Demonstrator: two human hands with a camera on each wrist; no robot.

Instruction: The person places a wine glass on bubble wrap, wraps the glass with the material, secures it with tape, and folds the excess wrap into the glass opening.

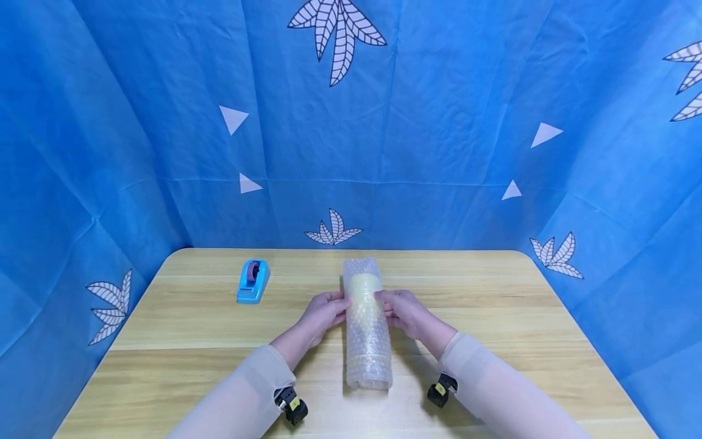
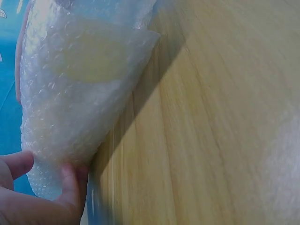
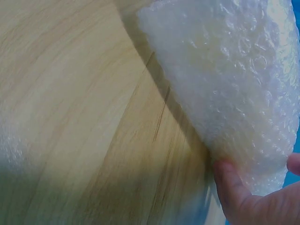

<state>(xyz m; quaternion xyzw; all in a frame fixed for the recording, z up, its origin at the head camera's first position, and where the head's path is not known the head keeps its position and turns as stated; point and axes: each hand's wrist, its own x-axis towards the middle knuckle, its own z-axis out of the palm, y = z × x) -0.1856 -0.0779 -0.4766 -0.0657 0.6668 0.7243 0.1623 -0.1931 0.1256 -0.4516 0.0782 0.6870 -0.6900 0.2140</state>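
Note:
A long bubble-wrapped roll (image 1: 368, 350) lies on the table, its length pointing away from me. Something pale yellow shows through the wrap toward its upper half. My left hand (image 1: 322, 315) holds its left side, thumb on top and fingers along the edge. On the opposite side my right hand (image 1: 407, 312) grips it in the same way, at about the same height. The left wrist view has the bubble wrap (image 2: 89, 103) close up with thumb and fingers on it. In the right wrist view, the right thumb (image 3: 229, 183) presses against the wrapped side.
A blue tape dispenser (image 1: 253, 281) with a roll of tape stands at the back left of the wooden table (image 1: 493, 341). Blue cloth (image 1: 428, 134) with white leaf prints hangs behind the table and along both sides. Small black cameras sit at both wrists.

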